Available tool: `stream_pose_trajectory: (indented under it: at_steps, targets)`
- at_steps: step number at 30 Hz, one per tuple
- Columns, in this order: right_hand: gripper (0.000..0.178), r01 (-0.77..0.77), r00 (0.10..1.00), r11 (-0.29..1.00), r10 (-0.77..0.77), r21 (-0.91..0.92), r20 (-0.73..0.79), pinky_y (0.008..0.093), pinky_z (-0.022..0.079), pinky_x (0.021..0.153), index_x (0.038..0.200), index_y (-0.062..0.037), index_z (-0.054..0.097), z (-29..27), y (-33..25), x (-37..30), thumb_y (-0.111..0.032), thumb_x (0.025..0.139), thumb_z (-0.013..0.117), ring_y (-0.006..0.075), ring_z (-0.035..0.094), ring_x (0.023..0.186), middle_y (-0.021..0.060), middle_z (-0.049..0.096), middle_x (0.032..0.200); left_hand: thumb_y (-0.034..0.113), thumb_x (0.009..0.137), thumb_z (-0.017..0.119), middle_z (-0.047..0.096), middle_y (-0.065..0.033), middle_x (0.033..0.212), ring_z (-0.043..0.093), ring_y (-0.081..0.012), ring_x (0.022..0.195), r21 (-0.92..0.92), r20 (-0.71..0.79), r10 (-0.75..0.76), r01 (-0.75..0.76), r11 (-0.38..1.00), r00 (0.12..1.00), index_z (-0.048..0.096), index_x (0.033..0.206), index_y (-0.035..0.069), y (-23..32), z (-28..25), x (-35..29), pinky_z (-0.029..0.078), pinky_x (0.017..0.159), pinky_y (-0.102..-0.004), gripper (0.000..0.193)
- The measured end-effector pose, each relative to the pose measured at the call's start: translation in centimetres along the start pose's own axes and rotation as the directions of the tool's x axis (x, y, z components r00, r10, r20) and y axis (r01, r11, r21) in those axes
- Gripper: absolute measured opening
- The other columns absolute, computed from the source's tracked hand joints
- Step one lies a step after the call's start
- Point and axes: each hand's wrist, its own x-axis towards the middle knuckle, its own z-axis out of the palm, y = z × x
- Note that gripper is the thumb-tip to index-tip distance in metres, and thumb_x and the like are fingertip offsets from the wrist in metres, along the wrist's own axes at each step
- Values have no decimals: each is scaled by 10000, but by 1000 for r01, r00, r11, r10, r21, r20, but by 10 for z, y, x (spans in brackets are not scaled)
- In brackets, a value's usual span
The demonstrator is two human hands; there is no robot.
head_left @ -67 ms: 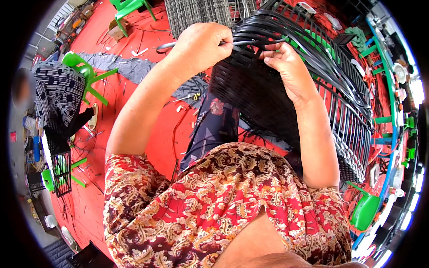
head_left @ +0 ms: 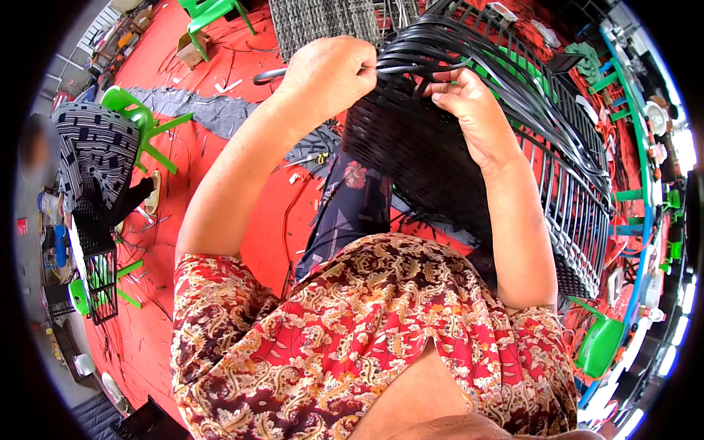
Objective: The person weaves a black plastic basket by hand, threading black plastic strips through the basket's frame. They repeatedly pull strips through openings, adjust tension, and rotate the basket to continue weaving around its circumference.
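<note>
A piece of dark woven wickerwork (head_left: 418, 158) stands tilted in front of me, its flat black strips interlaced and its upper edge near my hands. My left hand (head_left: 331, 72) is closed in a fist around a flat plastic strip (head_left: 268, 75), whose loose end pokes out to the left of my wrist. From that fist the strip runs right along the weave's upper edge. There my right hand (head_left: 466, 95) pinches the strip between thumb and fingers; the fingertips are partly hidden by the weave. Many loose black strips (head_left: 506, 95) hang in a bundle over the frame.
To the right, the barred side of the frame (head_left: 576, 220) reaches past my right forearm. A grey woven panel (head_left: 323, 26) stands beyond my left hand. Another person (head_left: 99, 154) is at far left beside a green chair (head_left: 136, 110). Strip scraps litter the red floor (head_left: 242, 220).
My left fist has shifted slightly left, and the strip's loose end with it. My right hand stays nearly in place at the weave's edge.
</note>
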Motion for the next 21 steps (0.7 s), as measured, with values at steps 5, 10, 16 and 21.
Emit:
stream_pose_trajectory:
  at_steps: [5, 10, 16, 21]
  targets:
    - [313, -4, 1000, 1000, 4, 4, -7, 265, 403, 884, 1107, 27, 502, -1, 1, 2, 6, 799, 555, 150, 562, 939, 84, 604, 986, 133, 763, 595, 602, -91, 680, 576, -168, 596, -107, 151, -144, 161, 981, 978, 632, 797, 27, 4, 7, 4, 454, 585, -297, 117]
    - [344, 66, 998, 988, -63, -142, 21, 281, 433, 860, 1145, 9, 502, 3, 8, 6, 14, 802, 531, 170, 577, 977, 128, 621, 1051, 165, 790, 619, 636, -92, 704, 603, -132, 653, -256, 236, -97, 158, 954, 967, 668, 866, 33, -8, 25, 15, 462, 620, -292, 160]
    - [394, 170, 982, 811, -92, -559, 165, 279, 466, 799, 1170, -48, 512, -2, -4, 18, 2, 783, 567, 164, 630, 877, 118, 667, 943, 201, 804, 611, 654, -95, 747, 625, -171, 705, -230, 264, -2, 65, 971, 965, 677, 897, 49, -10, 34, 25, 467, 686, -286, 190]
    - [387, 122, 986, 953, -84, -276, 146, 258, 465, 768, 1135, -16, 516, -13, 4, 33, -13, 759, 610, 147, 634, 795, 96, 658, 834, 205, 808, 610, 650, -86, 804, 620, -230, 766, 17, 65, 59, -60, 998, 996, 686, 889, 77, -4, 37, 21, 470, 705, -324, 170]
